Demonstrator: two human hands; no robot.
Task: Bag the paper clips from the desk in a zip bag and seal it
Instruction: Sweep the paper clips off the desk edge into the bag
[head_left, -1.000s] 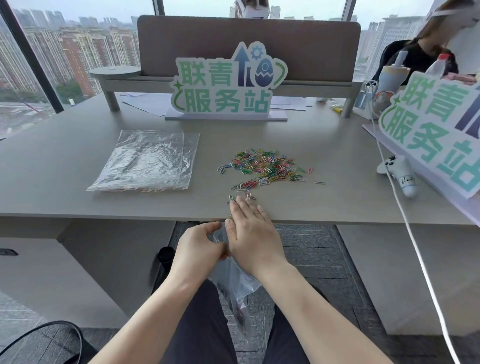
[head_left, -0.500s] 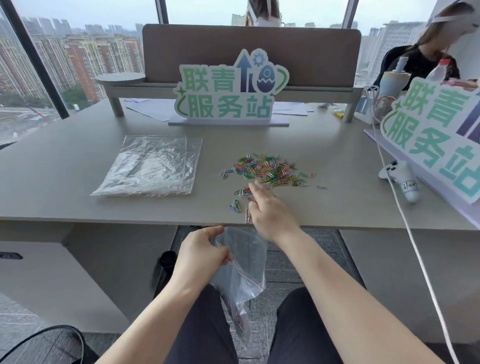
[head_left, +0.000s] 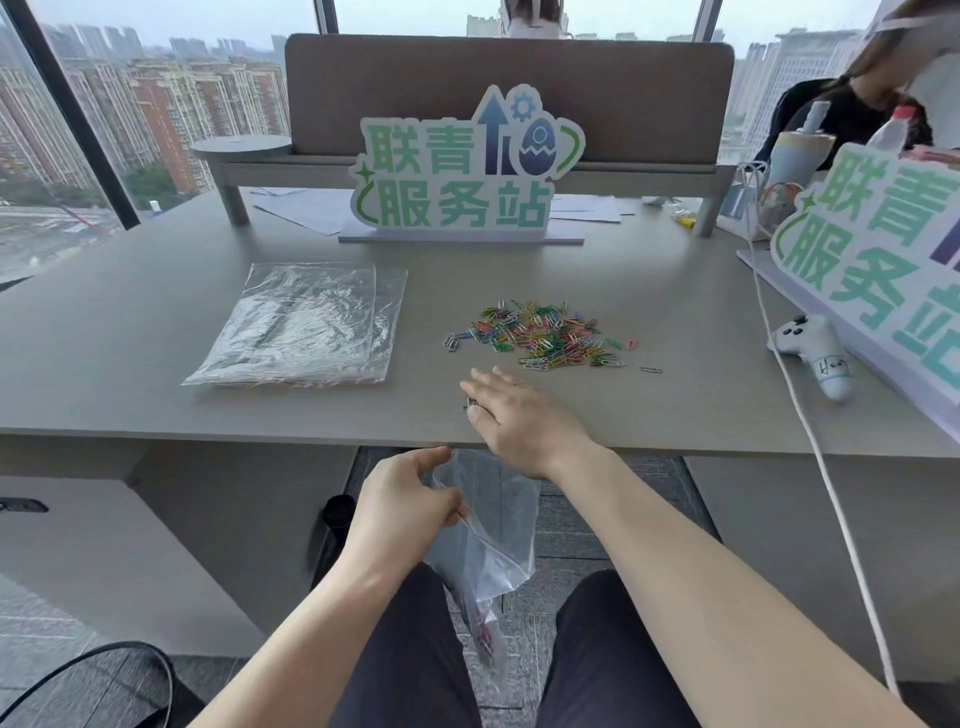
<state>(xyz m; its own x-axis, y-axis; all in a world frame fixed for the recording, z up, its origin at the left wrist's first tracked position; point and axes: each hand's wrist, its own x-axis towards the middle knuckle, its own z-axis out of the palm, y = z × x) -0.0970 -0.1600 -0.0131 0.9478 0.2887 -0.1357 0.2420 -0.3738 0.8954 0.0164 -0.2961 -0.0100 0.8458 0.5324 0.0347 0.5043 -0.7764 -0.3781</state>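
Paper clips: a loose, multicoloured heap on the desk, its long axis running left to right, with a few strays trailing off the right end. A small number lie apart from the heap at the near edge, under or against the fingers of the right hand.

Right hand: flat on the desk near its front edge, fingers straight and together, pointing left, palm down — it holds nothing, though a clip or two show at the fingertips. The main heap lies just beyond it, on its far side and slightly right. This is plainly the nearer hand to the clips.

Left hand: below the desk edge, above the lap, pinching the mouth of a clear zip bag. The bag hangs down between the knees; some coloured clips appear to sit in its bottom, though the view there is faint. Its mouth is unsealed.

Judgement: bagging is in an early stage — most clips remain on the desk. The coming move likely turns on drawing clips towards the near edge, directly above the bag's mouth.

Surroundings: a stack of spare clear bags to the left of the heap, well apart; a green-lettered sign at the far side; a white game controller to the right.
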